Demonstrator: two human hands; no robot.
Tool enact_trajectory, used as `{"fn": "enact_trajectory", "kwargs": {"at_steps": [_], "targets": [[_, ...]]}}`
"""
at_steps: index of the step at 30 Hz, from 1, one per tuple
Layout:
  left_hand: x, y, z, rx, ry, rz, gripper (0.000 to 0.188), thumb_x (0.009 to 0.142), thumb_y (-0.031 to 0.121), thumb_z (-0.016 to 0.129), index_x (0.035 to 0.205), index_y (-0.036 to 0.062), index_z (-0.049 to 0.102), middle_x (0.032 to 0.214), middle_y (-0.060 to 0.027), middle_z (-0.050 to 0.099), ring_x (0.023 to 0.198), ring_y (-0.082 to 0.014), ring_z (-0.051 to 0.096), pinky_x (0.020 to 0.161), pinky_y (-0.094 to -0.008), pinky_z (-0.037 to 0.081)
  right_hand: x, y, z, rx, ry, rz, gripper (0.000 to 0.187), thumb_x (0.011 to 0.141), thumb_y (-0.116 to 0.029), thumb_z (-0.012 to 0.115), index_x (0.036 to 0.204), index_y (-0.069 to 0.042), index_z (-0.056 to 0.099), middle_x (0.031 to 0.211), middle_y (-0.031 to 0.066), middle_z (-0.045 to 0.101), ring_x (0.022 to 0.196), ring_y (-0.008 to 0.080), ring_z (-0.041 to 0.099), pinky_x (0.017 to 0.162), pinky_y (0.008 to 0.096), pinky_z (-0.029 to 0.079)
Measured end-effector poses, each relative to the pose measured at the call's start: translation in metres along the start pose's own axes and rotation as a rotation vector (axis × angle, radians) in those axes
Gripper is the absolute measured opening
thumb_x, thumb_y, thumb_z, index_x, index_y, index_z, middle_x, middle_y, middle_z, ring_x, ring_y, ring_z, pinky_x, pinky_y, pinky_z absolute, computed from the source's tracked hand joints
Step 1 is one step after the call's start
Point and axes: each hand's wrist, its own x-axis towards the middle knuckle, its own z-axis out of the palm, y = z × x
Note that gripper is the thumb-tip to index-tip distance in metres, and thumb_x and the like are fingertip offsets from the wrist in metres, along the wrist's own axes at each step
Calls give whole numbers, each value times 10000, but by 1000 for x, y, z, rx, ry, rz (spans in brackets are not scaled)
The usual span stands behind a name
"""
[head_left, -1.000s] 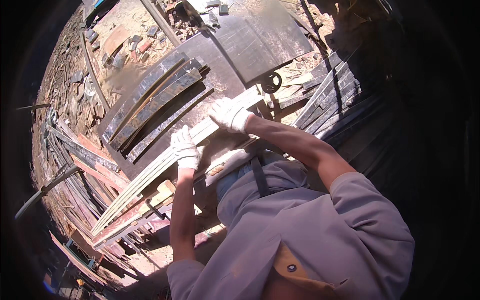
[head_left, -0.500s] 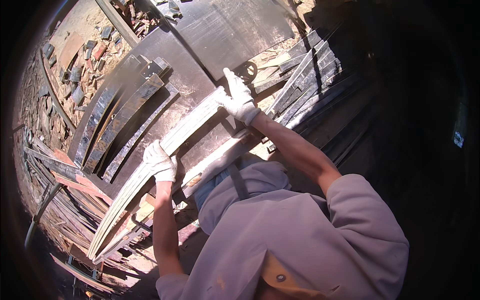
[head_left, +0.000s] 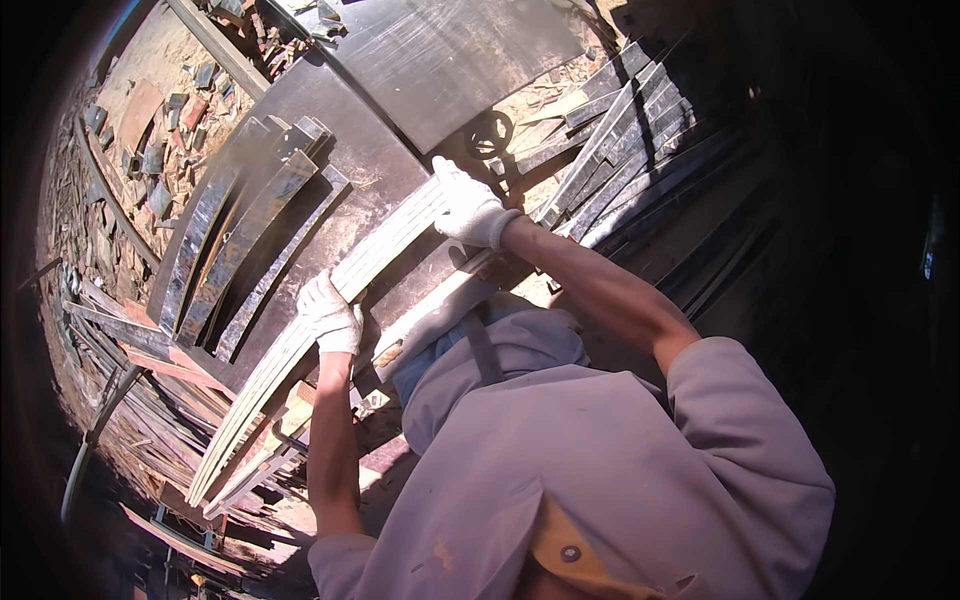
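A bundle of long, pale wooden strips (head_left: 388,243) lies slantwise along the near side of a metal table (head_left: 345,120), its lower left end jutting past the edge. My left hand (head_left: 330,313), in a white work glove, is closed over the bundle around its middle. Gloved the same way, my right hand (head_left: 468,205) grips the far end, close to a dark slot in the tabletop. My palms and the undersides of the strips are hidden. Left of the bundle, several dark-faced boards (head_left: 250,220) lie side by side on the table.
Beyond the slot is another metal surface (head_left: 470,60). A dark handwheel (head_left: 488,135) sits by the table's right side, near stacked dark planks (head_left: 630,130). Wood offcuts (head_left: 155,155) litter the ground at left, with a heap of thin strips (head_left: 150,420) below them.
My right hand's fingers have gone from stretched forward to curled on the bundle's end, and the hand sits slightly nearer to me. The whole view has shifted a little.
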Motion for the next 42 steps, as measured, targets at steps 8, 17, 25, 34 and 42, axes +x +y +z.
{"fn": "enact_trajectory", "kwargs": {"at_steps": [8,17,25,34,42], "targets": [[0,4,-3,-3,-24,-13,827,696,282,906,1375,47,496,1227,-176,575,1185,-376,553,1047,-525,416,18,-35,53,-453,-12,-853,549,806,-285,709,1255,14,603,1149,168,641,1082,335,614,932,469,482],[-9,11,-9,43,-28,-18,873,670,324,921,1384,48,500,1225,-164,580,1182,-365,559,1058,-513,415,15,-29,61,-439,-6,-851,570,726,-245,743,1225,2,616,1130,171,638,1034,337,600,881,455,472],[-11,16,-3,110,106,-7,846,644,376,924,1324,52,538,1196,-166,593,1129,-368,576,988,-521,454,7,-30,72,-548,104,-851,422,765,-344,746,1068,-60,664,1048,143,656,993,307,604,840,441,464],[-20,13,14,147,265,63,819,655,424,927,1259,21,547,1148,-190,599,1076,-390,584,959,-538,462,-6,-22,88,-564,242,-890,512,757,-465,800,1035,-60,656,1013,135,645,989,317,598,858,454,458],[-28,11,29,177,346,86,817,679,487,906,1246,15,554,1131,-192,595,1078,-408,583,946,-545,453,-17,-18,97,-563,299,-875,533,681,-417,861,1052,-71,700,1020,122,678,1023,316,619,889,442,470]]}}
